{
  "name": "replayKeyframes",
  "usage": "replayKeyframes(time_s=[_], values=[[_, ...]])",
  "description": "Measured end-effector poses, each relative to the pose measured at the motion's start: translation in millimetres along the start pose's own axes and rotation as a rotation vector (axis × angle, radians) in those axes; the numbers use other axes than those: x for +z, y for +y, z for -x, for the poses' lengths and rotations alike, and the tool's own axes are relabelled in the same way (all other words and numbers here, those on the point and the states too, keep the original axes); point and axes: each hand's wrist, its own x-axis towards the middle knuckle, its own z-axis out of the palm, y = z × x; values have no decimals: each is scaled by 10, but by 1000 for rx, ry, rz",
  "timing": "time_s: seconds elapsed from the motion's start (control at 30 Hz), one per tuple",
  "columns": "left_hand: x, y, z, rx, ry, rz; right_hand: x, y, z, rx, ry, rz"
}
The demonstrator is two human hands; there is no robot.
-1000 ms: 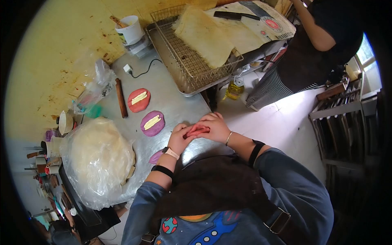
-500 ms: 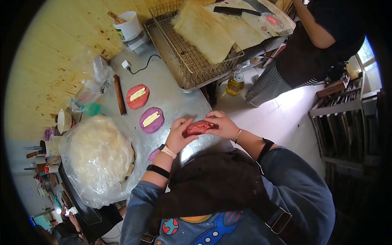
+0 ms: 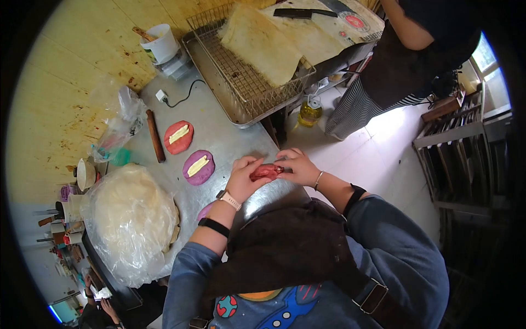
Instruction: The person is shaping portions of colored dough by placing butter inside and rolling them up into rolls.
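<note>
Between my two hands, at the near edge of the metal table, is a piece of red dough (image 3: 265, 172), folded and creased. My left hand (image 3: 245, 176) grips its left end, and my right hand (image 3: 297, 166) has its fingers closed on the right end. Part of the dough is hidden by my fingers. Beyond my left hand lie a flat purple dough round (image 3: 189, 171) and a flat red dough round (image 3: 186, 143), each topped with a pale yellow strip. Another purple dough piece (image 3: 204, 211) shows partly behind my left wrist.
A rolling pin (image 3: 155, 137) lies past the rounds. Plastic covers a large pale dough mass (image 3: 131, 216) on the left. A wire basket (image 3: 249, 77) sits in a tray at the back. Another person (image 3: 378, 82) stands at upper right, near an oil jug (image 3: 310, 113).
My view has shifted slightly. The red dough looks more closed up and narrower between my hands, which still hold it at the same place.
</note>
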Motion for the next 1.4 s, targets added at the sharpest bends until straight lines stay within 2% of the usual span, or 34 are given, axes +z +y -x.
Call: replayKeyframes(time_s=[0.03, 0.17, 0.3, 0.4, 0.43, 0.5, 0.6, 0.7, 0.83, 0.93, 1.03, 1.13, 1.23, 1.3, 1.37, 1.4], values=[[-12, -15, -38, -3, -108, -60, -19, 4, -4, -15, -51, 51], [195, -84, -115, 22, -116, -139, 34, 78, -24, 60, -48, -25], [221, -74, -117, 149, -69, -207, 23, 46, 49, 73, -20, -56], [267, -86, -97, 122, 14, -162, 31, 19, 97, 116, 92, -68], [292, -61, -84, 27, 14, -21, 27, 8, 113, 140, 136, -65], [274, 180, -104, -166, 15, 260, 19, 66, 148, 116, 76, -49], [266, 238, -211, 69, -28, -186, 65, 112, 144, 108, 44, -28], [342, 225, -234, 69, -155, -336, 76, 94, 152, 105, 42, 18], [442, 119, -186, 127, -77, -287, 21, -72, 135, 95, 191, -3], [346, 147, -177, 73, -115, -70, 78, 28, 150, 46, 100, 14], [331, 68, -78, 82, -13, -136, 84, 68, 121, 55, 53, 31], [394, -95, -72, 111, -91, -79, 12, -37, 121, 35, 69, 1], [411, -104, -33, 76, -8, 71, -49, -195, 28, 73, 175, -69], [407, 71, -52, 7, 249, 91, 2, -94, 19, 33, 98, -59], [383, 72, -29, -7, 237, 35, 7, -65, 12, 13, 55, -55], [336, -50, 17, 9, 104, -33, -2, -81, -7, 4, 45, -59]])
